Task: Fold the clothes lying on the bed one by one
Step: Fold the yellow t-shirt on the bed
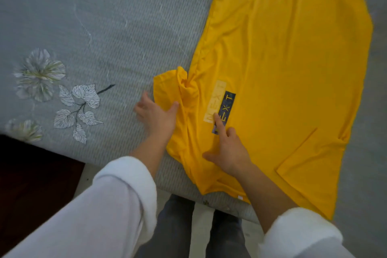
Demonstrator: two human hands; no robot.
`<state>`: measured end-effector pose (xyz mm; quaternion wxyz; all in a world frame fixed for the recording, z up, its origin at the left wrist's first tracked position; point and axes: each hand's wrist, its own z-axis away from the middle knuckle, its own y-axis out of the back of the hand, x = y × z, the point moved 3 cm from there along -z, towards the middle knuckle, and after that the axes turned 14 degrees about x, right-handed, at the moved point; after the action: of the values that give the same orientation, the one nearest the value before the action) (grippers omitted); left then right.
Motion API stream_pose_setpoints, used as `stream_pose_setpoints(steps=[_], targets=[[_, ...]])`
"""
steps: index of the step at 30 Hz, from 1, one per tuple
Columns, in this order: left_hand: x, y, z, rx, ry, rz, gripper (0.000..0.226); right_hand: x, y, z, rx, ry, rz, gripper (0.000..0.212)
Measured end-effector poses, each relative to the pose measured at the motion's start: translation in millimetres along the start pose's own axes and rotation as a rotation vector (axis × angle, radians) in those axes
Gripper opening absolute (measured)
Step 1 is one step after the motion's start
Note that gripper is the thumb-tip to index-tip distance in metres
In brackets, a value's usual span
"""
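A bright yellow soft-jersey T-shirt [282, 69] lies spread front-up on the bed [104, 27], whose grey ribbed sheet carries a pale flower-and-leaf print [69, 98]. The shirt sits on the right part of the bed, its neck end at the near edge, close to the person. The right hand [228, 151] rests on the chest with its fingers [217, 123] released, the forefinger laid straight onto the dark and pale block-letter logo [227, 107], probably to pin the body flat so it cannot drag. The left hand [157, 117] is at the bunched short sleeve [167, 86], thumb resting on the cloth and the other fingers stretched loosely onto the sheet beside it. It grasps nothing firmly that I can see, and looks set to smooth the sleeve or turn it inward. That sleeve is crumpled near the seam, while the rest of the cloth lies fairly smooth with shallow lengthwise ripples. Folding seems barely begun.
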<state>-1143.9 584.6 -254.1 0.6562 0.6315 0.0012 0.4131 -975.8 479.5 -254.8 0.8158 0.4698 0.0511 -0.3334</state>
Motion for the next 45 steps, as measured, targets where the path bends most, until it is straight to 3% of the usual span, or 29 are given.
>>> stream_pose_setpoints(steps=[2,4,7,10,12,14,19,25,27,29,33,35,37,39,41,45], targets=[[-2,-4,-17,-0.032,-0.01,-0.008,0.07,-2,-4,-4,-0.012,-0.017,0.098,0.124],[-3,-1,-25,-0.091,-0.139,0.011,0.039,-5,-4,-10,-0.047,-0.041,0.125,0.129],[-15,16,-32,-0.059,-0.144,0.142,0.024,-9,-3,-15,-0.083,-0.059,0.168,0.134],[-49,39,-38,0.07,0.34,0.555,0.007,-11,-2,-14,-0.08,-0.058,0.194,0.136],[-71,45,-35,0.039,0.729,0.788,0.01,-11,-2,-14,-0.08,-0.052,0.209,0.137],[-85,48,-28,-0.039,0.891,0.853,0.021,-11,-2,-14,-0.083,-0.055,0.221,0.137],[-76,42,-32,-0.204,0.819,0.848,0.039,-12,-2,-14,-0.089,-0.068,0.231,0.136],[-67,41,-44,-0.174,0.82,0.71,0.022,-11,-1,-14,-0.072,-0.06,0.224,0.136],[-57,50,-44,-0.096,0.601,0.688,0.009,-10,-2,-14,-0.067,-0.058,0.214,0.136],[-38,59,-36,-0.081,0.265,0.601,0.017,-9,-2,-14,-0.057,-0.053,0.204,0.136],[5,55,4,-0.425,-0.397,0.428,0.012,-3,-2,-9,-0.018,-0.032,0.125,0.128],[12,44,25,-0.563,-0.857,0.245,0.017,2,-1,-1,0.063,-0.004,0.009,0.113],[2,30,42,-0.683,-1.142,0.005,0.019,12,3,11,0.198,0.009,-0.164,0.093],[-22,17,47,-0.719,-1.246,-0.303,0.034,26,9,28,0.348,0.054,-0.193,0.074],[-41,13,48,-0.712,-1.268,-0.499,0.061,43,16,47,0.468,0.114,-0.12,0.063],[-48,23,64,-0.664,-1.324,-0.456,0.078,86,27,79,0.514,0.175,0.032,0.057]])
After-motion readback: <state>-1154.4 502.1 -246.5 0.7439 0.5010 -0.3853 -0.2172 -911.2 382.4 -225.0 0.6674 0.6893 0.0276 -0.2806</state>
